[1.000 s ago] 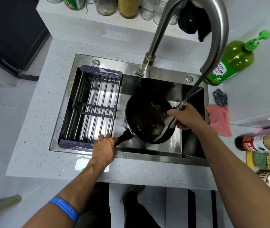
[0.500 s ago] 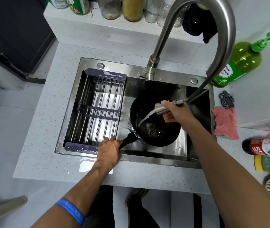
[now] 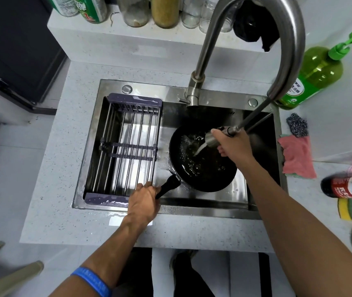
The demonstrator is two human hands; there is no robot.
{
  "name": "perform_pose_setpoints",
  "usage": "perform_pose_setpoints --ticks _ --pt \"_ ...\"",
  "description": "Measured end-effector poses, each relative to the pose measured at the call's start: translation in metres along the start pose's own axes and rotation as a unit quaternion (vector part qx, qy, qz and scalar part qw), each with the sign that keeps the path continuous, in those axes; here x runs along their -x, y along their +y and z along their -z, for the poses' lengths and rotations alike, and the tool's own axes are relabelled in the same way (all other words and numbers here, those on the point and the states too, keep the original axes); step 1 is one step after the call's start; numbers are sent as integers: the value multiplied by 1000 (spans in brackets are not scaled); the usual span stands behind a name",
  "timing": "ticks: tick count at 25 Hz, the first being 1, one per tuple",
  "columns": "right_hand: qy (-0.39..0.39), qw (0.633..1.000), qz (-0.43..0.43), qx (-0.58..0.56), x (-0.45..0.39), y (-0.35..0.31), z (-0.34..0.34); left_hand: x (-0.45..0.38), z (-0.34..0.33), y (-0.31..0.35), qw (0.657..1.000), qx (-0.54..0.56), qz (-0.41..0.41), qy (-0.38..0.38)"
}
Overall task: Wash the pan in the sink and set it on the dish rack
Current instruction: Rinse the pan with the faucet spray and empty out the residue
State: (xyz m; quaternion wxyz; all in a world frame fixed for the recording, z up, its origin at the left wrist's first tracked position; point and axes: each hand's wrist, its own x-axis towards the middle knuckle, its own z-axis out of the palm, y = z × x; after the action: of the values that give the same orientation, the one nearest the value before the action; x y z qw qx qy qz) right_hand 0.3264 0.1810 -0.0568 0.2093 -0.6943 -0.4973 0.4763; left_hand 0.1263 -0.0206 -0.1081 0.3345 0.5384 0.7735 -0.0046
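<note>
The left hand (image 3: 144,200) has its fingers curled round the black handle (image 3: 167,186) of the pan (image 3: 203,163), gripping it at the near edge of the sink (image 3: 170,211). A blue wristband (image 3: 91,281) sits on that forearm. The right hand (image 3: 234,146) is wrapped round the pull-out spray head (image 3: 212,139), thumb on top and fingers closed beneath it, with the nozzle aimed down and to the left. A stream of water (image 3: 200,148) runs from the nozzle into the pan, where it splashes over the dark inner surface.

The pan lies in the right part of the sink basin, its handle pointing toward the near left. Just beside it, filling the left part of the sink, sits the dish rack (image 3: 126,151), a grey frame with metal bars; the left hand's knuckles are touching or nearly touching its near right corner.

The hose of the spray head leads up to the tall curved faucet (image 3: 286,39) at the back of the sink. On the counter to the right lie a green soap bottle (image 3: 314,76), a steel scourer (image 3: 297,125) and a pink cloth (image 3: 297,155)
</note>
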Motion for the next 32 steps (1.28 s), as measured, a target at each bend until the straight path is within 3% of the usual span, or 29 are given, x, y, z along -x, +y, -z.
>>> perform_pose_setpoints --ticks 3,7,11,13,17,23,27,32 --pt "-5 999 7 -41 -10 -11 6 1 3 3 1000 12 1 -2" --pt "22 1000 -6 -10 -15 3 25 1 5 4 1000 8 -1 0" --pt "-64 997 1 -44 -7 -3 6 2 5 5 1000 23 19 -11" --pt "-48 998 10 -45 -10 -8 8 2 5 5 999 33 29 -12" --pt "-12 995 58 76 21 13 29 1 4 5 999 33 27 -5" --pt "34 993 115 16 28 -34 49 4 8 9 999 25 26 -3" --pt "69 977 193 59 38 -81 74 4 8 9 998 21 50 -8" --pt "54 969 225 86 51 -80 57 3 7 6 998 18 54 -10"
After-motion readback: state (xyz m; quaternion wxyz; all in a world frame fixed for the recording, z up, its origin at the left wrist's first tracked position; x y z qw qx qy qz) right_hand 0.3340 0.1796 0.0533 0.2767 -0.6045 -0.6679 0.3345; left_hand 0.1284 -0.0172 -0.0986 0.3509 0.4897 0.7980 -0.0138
